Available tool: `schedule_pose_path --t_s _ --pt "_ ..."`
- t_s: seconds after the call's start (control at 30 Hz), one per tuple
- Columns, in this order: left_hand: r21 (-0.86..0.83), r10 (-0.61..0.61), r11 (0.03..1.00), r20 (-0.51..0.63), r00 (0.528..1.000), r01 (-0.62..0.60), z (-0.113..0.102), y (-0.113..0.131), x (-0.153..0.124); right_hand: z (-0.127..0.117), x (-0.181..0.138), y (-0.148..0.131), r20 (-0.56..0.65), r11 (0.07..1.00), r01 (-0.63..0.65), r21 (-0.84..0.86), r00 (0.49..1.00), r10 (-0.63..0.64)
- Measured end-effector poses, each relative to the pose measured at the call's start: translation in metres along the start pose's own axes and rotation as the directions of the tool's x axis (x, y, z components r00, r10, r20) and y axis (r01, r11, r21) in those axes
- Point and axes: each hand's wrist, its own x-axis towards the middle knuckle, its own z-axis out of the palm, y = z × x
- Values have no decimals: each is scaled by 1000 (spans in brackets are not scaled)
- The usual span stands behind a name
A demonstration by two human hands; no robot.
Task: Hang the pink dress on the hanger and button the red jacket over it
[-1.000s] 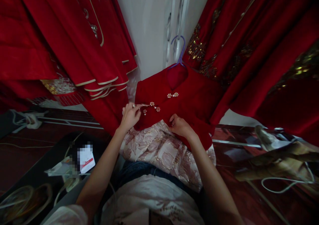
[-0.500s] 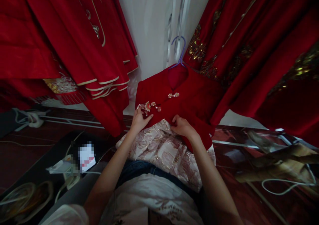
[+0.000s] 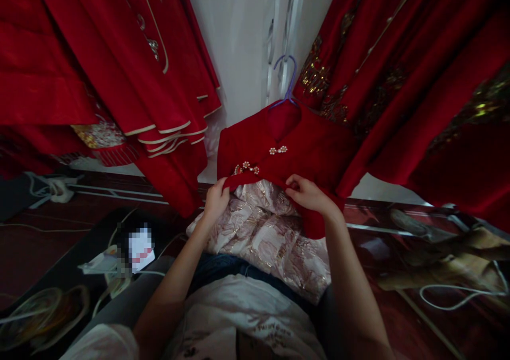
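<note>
In front of me a red jacket (image 3: 255, 142) hangs on a purple hanger (image 3: 290, 86). My left hand (image 3: 217, 199) pinches its lower edge at the left, and my right hand (image 3: 308, 193) grips the same edge further right. Between the hands the hem is lifted and folded up. Beaded flower ornaments (image 3: 278, 150) sit on the front; a lower beaded ornament (image 3: 251, 167) is partly covered by the fold. Beneath the hem, a pale patterned skirt (image 3: 271, 238) with metallic threads drapes over my lap.
Red garments with pale piping (image 3: 163, 105) hang at the left, and red garments with gold sequins (image 3: 319, 78) at the right. A phone-like lit object (image 3: 141, 248), blurred out, lies on a dark surface at the lower left. White cord (image 3: 454, 291) and brown material (image 3: 434, 267) are at the right.
The jacket's hem has been lifted and folded upward, covering the fan-shaped ornament and baring more of the skirt. My left hand has moved slightly down, my right hand slightly right and up.
</note>
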Motion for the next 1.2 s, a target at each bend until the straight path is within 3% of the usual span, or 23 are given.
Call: schedule_pose_path --t_s 0.13,0.2,0.3,0.37,0.47,0.57,0.67,0.7,0.8,1.0,1.2 --pt "-35 126 991 -32 991 -128 -9 38 -11 -19 -11 -13 135 965 97 244 982 -133" --pt "-17 195 981 105 975 -194 0 48 -27 -26 -18 -20 216 948 97 303 962 -168" --pt "25 222 965 444 868 -260 20 47 -53 -25 -23 -26 296 933 120 339 928 -227" --pt "52 202 962 518 831 -267 31 43 -65 -17 -23 -29 312 929 134 344 917 -248" --pt "27 167 980 409 897 -195 36 38 -67 4 -15 -30 236 944 175 279 941 -244" --pt "12 87 996 209 974 -91 35 34 -59 35 -2 -26 48 964 202 175 976 -213" --pt "91 24 995 64 998 -30 34 29 -51 70 12 -17 -162 988 139 71 979 -126" --pt "120 21 992 47 999 -26 34 27 -48 79 15 -13 -182 992 116 52 978 -105" --pt "133 24 991 21 999 -26 37 23 -43 96 20 -5 -156 993 99 61 984 -89" --pt "-28 -10 1000 -11 1000 10 46 15 -36 93 20 -5 -111 985 71 159 992 -54" --pt "110 57 992 4 998 -57 49 13 -32 100 23 -3 -155 986 103 130 984 -83"
